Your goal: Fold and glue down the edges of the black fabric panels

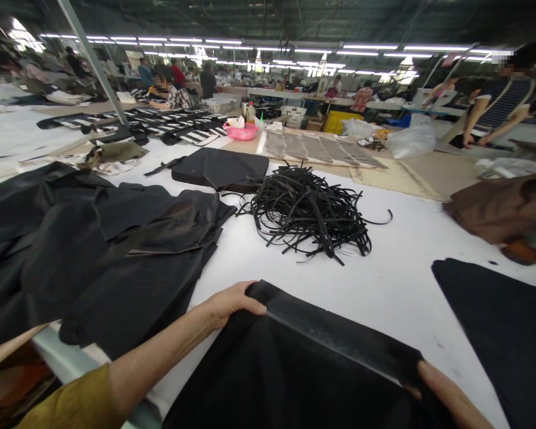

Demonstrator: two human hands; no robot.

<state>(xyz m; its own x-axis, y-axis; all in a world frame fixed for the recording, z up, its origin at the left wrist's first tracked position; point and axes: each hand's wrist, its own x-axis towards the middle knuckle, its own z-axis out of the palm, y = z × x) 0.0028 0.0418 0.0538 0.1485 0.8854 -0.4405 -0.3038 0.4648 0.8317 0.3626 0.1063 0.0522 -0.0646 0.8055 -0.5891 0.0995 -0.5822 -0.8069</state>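
work table: white surface, dark marks near the right side. worker's left hand at the far left corner of a black sheet: thumb laid on top, fingers going round the edge, corner pinched between them. right hand at the far right corner of the same sheet, closed on it in a pinch; part of that hand is hidden by dark material, so exact finger placement unclear. sheet lies at the near edge of the table, directly before the worker, its near part running out of sight. a band along its far edge is marked off by a pale line; fold or separate layer, i cannot tell.

surroundings: beyond the sheet, a loose tangle of black strips. just behind and left of it, a stack of black pieces. left side: a rumpled heap of black material. right side: a black panel lying flat, apart from the sheet; brown cloth past that. farther back, a pink basin and a person in a striped top, standing at the right.
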